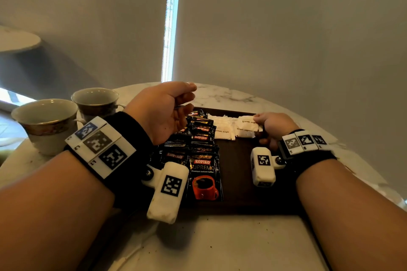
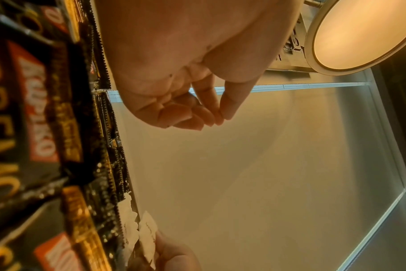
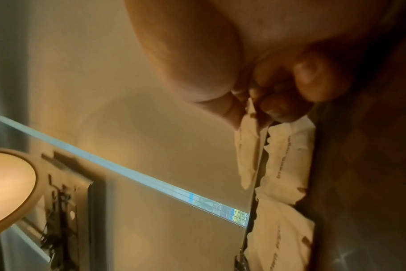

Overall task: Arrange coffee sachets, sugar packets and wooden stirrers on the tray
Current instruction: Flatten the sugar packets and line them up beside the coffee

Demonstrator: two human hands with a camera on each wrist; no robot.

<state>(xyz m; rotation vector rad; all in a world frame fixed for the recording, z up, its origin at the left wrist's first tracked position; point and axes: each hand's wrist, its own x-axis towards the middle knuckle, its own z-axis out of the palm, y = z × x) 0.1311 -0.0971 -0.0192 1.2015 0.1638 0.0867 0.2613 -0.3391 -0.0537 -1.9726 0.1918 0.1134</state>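
Observation:
A dark wooden tray (image 1: 237, 182) lies on the marble table. Black Kopiko coffee sachets (image 1: 202, 167) overlap in a row along its left part, and white brown-sugar packets (image 1: 222, 127) lie at its far middle. My right hand (image 1: 258, 121) pinches one sugar packet (image 1: 247, 122) by its right end, just above the others. The right wrist view shows thumb and fingers (image 3: 276, 108) clamped on that packet (image 3: 248, 155). My left hand (image 1: 190, 98) hovers over the far sachets, fingers loosely curled, holding nothing (image 2: 211, 113). I see no stirrers.
Two gold-rimmed cups (image 1: 47, 121) (image 1: 95, 101) stand on the table left of the tray. The tray's right half (image 1: 242, 156) is bare wood. Marble tabletop (image 1: 231, 237) runs in front of the tray, and a wall and blind stand close behind.

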